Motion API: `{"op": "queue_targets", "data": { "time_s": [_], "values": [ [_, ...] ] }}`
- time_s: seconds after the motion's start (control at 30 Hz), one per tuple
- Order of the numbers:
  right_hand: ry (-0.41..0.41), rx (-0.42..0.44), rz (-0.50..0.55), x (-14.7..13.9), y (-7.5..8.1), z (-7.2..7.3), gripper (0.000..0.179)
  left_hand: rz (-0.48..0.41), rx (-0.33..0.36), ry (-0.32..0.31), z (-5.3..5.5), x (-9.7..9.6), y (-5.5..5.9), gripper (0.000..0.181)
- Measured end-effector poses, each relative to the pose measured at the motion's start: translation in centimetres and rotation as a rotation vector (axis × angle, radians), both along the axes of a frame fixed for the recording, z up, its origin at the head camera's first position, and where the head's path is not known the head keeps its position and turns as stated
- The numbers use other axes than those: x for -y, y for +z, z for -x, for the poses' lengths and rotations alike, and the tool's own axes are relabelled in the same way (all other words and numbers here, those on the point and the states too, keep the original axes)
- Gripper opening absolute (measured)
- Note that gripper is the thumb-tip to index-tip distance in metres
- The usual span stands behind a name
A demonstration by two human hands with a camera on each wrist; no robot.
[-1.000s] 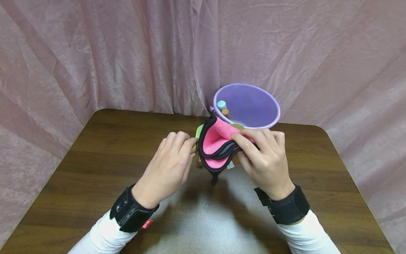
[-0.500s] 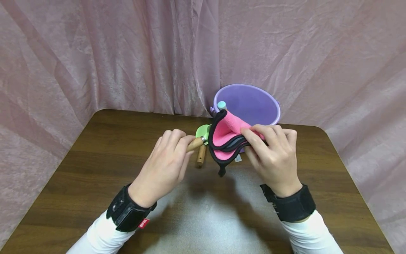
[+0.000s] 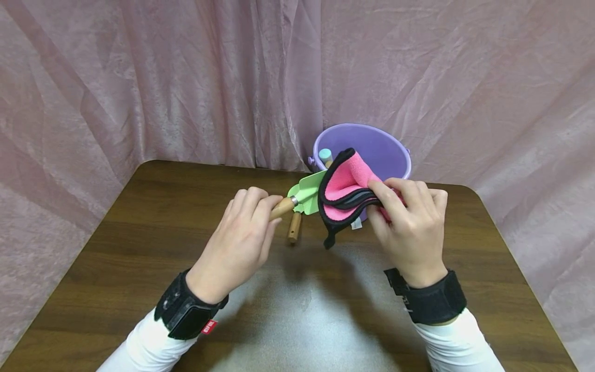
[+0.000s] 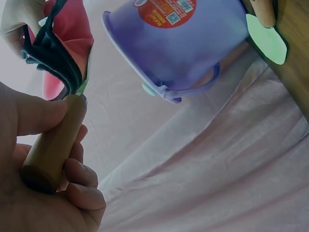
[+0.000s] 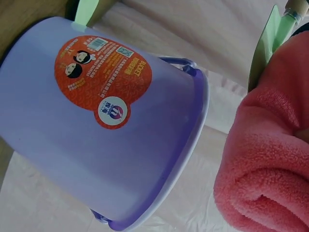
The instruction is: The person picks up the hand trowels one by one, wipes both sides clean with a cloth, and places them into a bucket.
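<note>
My left hand [image 3: 234, 240] grips the wooden handle [image 4: 57, 142] of a small trowel, whose green blade [image 3: 309, 194] points away to the right. The blade's far end passes behind a folded pink cloth [image 3: 348, 175] with black edging. That cloth is pinched between the thumb and fingers of my right hand [image 3: 411, 227], in front of the purple bucket. In the right wrist view its fluffy pink side [image 5: 275, 125] bulges close beside the trowel blade [image 5: 264, 50]. Below the held trowel, a second green-bladed tool with a wooden handle [image 3: 294, 229] lies on the table.
A purple bucket [image 5: 53, 135] with a red label stands at the back of the wooden table [image 3: 139, 222]. Inside it, a pale blue rounded end [image 3: 325, 154] shows near the left rim. Pink curtains [image 3: 186, 93] hang behind the table.
My right hand has moved right and away with the cloth, towards the bucket. My left hand has shifted slightly left, and more of the green blade shows from behind the cloth.
</note>
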State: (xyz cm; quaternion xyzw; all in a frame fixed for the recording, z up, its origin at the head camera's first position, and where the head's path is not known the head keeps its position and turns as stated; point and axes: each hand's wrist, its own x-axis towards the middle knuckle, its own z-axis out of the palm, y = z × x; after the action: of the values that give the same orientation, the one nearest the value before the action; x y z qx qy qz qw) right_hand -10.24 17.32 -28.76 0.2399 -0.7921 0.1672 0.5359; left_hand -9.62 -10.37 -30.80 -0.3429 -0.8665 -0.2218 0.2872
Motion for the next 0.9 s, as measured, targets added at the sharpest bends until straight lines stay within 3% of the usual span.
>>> {"op": "queue_targets", "data": {
  "time_s": [0.4, 0.9],
  "values": [
    [-0.076, 0.114, 0.056, -0.6, -0.2, -0.1, 0.021, -0.015, -0.013, 0.040, -0.2, -0.2, 0.0, 0.032],
    [-0.031, 0.230, 0.055, 0.1, -0.9, -0.5, 0.022, 0.017, -0.038, 0.077, -0.4, -1.0, -0.6, 0.032]
  ]
}}
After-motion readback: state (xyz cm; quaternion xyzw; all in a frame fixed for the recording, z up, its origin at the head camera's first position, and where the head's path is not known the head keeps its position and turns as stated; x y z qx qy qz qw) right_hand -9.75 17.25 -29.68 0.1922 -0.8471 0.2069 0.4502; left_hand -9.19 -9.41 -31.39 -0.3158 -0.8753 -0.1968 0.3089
